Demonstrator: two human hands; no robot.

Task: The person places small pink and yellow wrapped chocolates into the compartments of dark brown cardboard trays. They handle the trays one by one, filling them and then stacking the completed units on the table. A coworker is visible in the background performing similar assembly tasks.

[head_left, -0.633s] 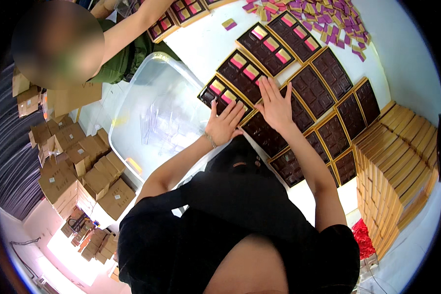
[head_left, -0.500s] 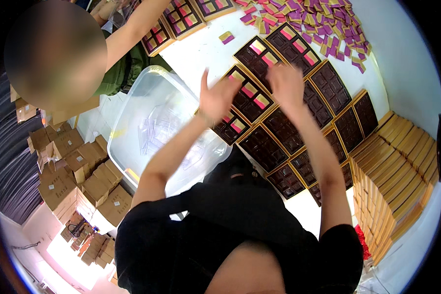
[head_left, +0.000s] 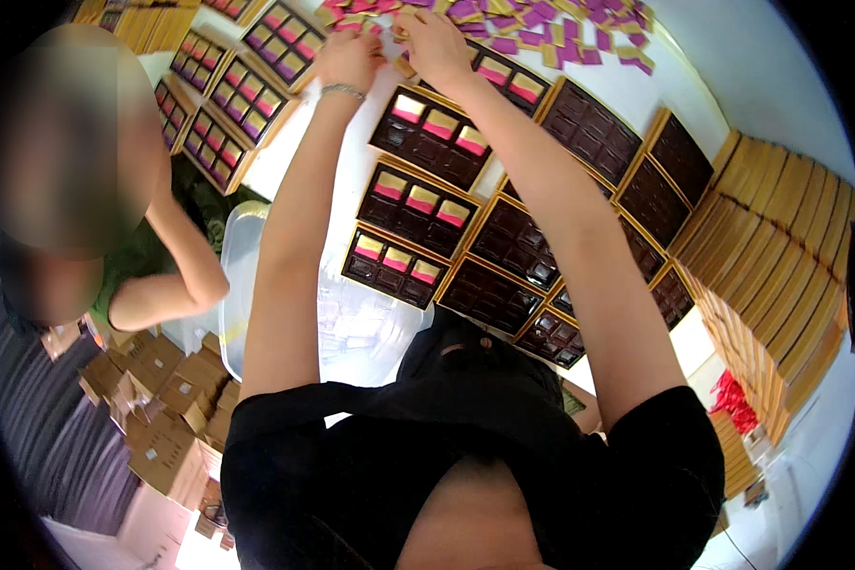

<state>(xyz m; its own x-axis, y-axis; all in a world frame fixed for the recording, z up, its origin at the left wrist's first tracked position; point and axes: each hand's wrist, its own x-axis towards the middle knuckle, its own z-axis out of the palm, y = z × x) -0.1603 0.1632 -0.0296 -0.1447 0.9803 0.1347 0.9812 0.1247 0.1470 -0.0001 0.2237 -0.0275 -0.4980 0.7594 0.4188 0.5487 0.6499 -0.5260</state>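
Both my arms reach far forward to the heap of small two-coloured pieces [head_left: 518, 24], gold with pink or purple. My left hand [head_left: 351, 62], with a bracelet at the wrist, curls its fingers at the heap's left edge; what they grip is hidden. My right hand [head_left: 435, 47] is beside it, fingers bent inward over the pieces; I cannot make out what is in them. Beneath my forearms lie dark brown compartment trays in gold-edged boxes. A near tray [head_left: 418, 209] has one row filled with gold-and-pink pieces. Other trays [head_left: 594, 128] hold no pieces.
Filled trays [head_left: 247, 95] lie at the upper left, near another person's arm [head_left: 185, 256]. A clear plastic bin [head_left: 242, 275] stands left of the trays. Stacked gold-edged boxes [head_left: 769, 237] rise at the right. Cardboard boxes [head_left: 166, 399] sit at the lower left.
My hands have moved from the trays forward to the heap, ending close together. The view has shifted, showing more trays at upper left. The other person's arm now bends lower at the left.
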